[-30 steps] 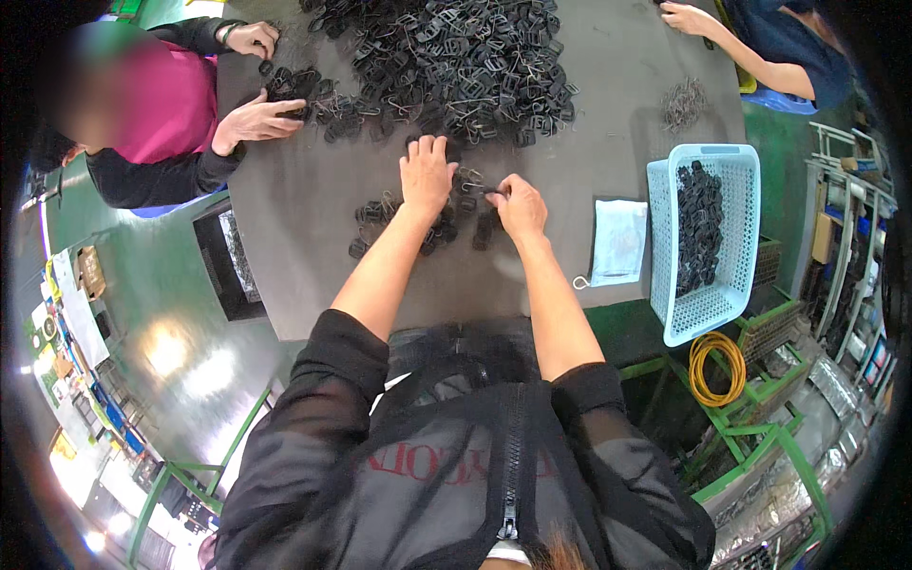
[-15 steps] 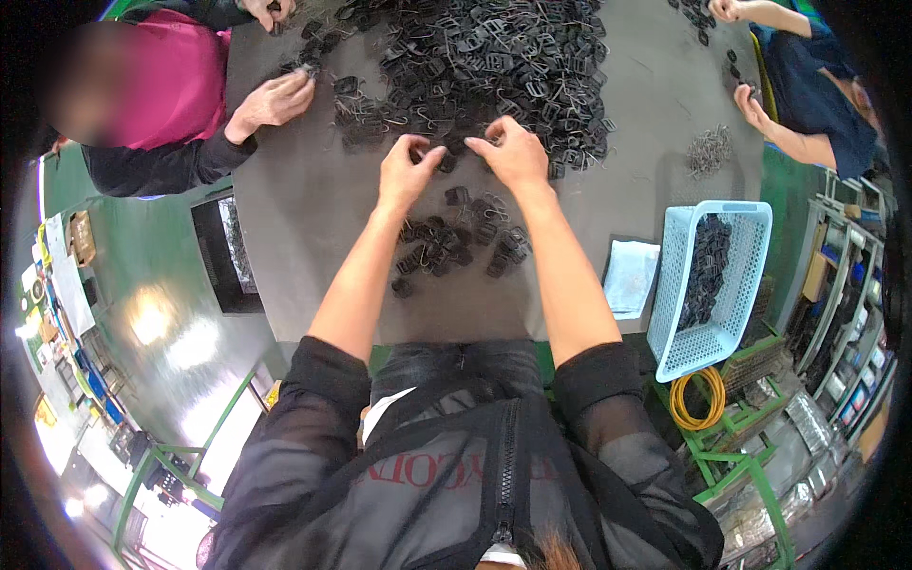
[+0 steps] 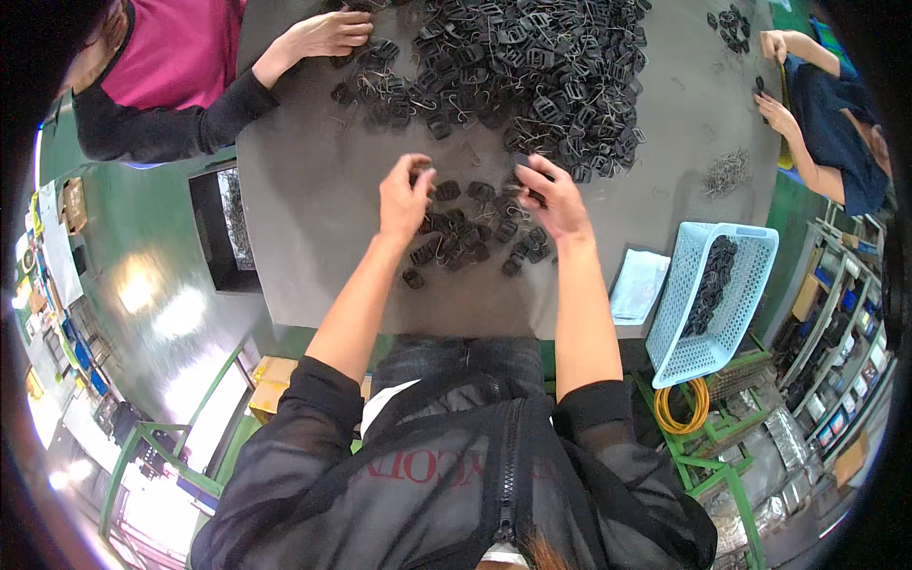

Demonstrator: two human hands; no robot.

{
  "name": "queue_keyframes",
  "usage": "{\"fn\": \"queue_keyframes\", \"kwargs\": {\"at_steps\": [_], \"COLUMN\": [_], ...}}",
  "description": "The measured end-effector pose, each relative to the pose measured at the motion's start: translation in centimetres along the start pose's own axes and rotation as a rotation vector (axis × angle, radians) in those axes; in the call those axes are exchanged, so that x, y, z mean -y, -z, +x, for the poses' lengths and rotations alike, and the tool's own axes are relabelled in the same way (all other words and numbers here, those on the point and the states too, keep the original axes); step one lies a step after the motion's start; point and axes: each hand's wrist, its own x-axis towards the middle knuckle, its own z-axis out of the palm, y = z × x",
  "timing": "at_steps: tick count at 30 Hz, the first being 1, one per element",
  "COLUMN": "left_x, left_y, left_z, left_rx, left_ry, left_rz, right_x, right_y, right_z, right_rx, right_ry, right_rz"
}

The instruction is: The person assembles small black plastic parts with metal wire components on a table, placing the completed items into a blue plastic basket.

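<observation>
Main pile of blk buckles [image 3: 560, 85], w/ metal wire hooks mixed in, sits on the grey table [image 3: 323, 237]. L hand [image 3: 407, 199] is on the wearer's side of the pile, off its L end; thumb & fingers curled w/ a narrow gap, blurred, so can't tell if it's gripping a pc. R hand [image 3: 556, 199] is just off the pile's near edge, toward its R half; fingers bent, a dark bit shows at the tips, too unclear to tell if held. Sm. cluster of buckles [image 3: 456, 242] lies wearer-side of the pile, btwn & below the hands. Co-worker's hand [image 3: 328, 36], blk sleeve, is L of the pile by some loose pcs. R of the pile, well apart: another co-worker's hands [image 3: 779, 116], w/ a few blk pcs [image 3: 731, 30] nearby, & a sm. heap of wire bits [image 3: 727, 173]. Lt-blue basket [image 3: 667, 328] w/ blk pcs inside is R of the pile & closer to the wearer; lt-blue cloth [image 3: 638, 287] lies btwn it & the pile's near R side.
</observation>
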Motion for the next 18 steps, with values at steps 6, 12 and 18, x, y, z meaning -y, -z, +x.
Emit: {"fn": "queue_keyframes", "kwargs": {"at_steps": [6, 12, 18], "left_x": [-1.4, -1.4, -2.6], "left_y": [-1.3, -0.3, 5.0], "left_z": [5.7, 5.8, 0.5], "left_rx": [-0.253, 0.106, 0.604], "left_ry": [-0.338, -0.177, 0.202], "left_rz": [0.509, 0.488, -0.643], "right_x": [1.5, -1.9, -4.5], "right_y": [-0.3, -4.5, -4.5], "right_z": [-0.8, 1.3, 1.3], "right_rx": [0.094, -0.341, -0.37], "right_ry": [-0.004, 0.074, 0.096], "right_rz": [0.039, -1.683, -1.651]}}
